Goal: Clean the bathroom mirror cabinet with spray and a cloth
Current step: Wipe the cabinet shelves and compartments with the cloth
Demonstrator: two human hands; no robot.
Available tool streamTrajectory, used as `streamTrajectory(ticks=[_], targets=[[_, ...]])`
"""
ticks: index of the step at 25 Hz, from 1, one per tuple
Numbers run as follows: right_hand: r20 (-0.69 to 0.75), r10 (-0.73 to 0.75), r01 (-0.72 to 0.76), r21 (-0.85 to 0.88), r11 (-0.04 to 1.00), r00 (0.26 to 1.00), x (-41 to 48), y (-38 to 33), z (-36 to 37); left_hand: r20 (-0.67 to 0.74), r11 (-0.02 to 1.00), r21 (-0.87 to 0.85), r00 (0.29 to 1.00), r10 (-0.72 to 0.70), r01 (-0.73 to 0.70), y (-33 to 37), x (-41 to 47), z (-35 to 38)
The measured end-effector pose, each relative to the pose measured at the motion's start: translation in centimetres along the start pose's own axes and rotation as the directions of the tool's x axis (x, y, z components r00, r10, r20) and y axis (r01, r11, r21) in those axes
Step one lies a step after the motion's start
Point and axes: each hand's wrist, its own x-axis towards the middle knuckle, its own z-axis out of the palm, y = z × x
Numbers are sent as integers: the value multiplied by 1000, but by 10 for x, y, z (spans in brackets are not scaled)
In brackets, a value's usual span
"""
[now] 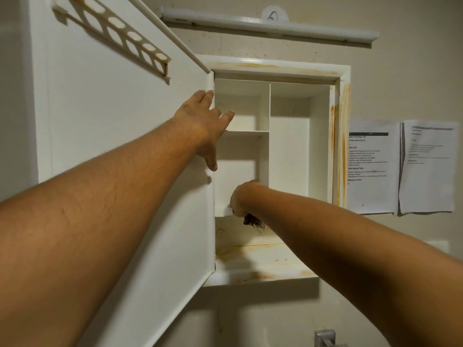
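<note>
1. White flat-panelled cabinet door (125,159), swung open at the left. A cream perforated plastic rack (120,31) is fixed near its top.
2. Left hand (204,121). The fingers are straight and spread, laid against the door's free edge, and nothing is grasped. The door is best braced this way while wiping pressure is applied.
3. White recessed mirror cabinet (275,65), wall-mounted and divided into a shelved left bay and a tall right bay. No contents are seen.
4. Right hand (244,199). The fingers are clenched round a bunched cloth (253,221), with a dark fringe showing beneath the fist, and pressed in at the foot of the left bay. Strokes are judged best drawn from the back corners outward, with a fresh fold turned out as the cloth soils.
5. Orange-brown staining (344,146) on the right frame, and likewise on the bottom ledge (263,261). Spray and firmer rubbing are probably needed here. No spray bottle is in view.
6. Two printed paper sheets (370,166) on the right wall, to be spared overspray.
</note>
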Motion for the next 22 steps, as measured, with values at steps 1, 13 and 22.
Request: streamTrajectory(ticks=[1,13,22], targets=[[-18,-13,12,-39,999,1000,1,-5,-1,3,1000,1,1000,-4,4,0,-1,0],[-453,187,61,479,875,872,-95,23,45,39,999,-4,998,40,-40,10,-19,1],[-656,276,279,611,741,702,-79,5,122,32,996,-59,998,62,-60,11,-23,4]])
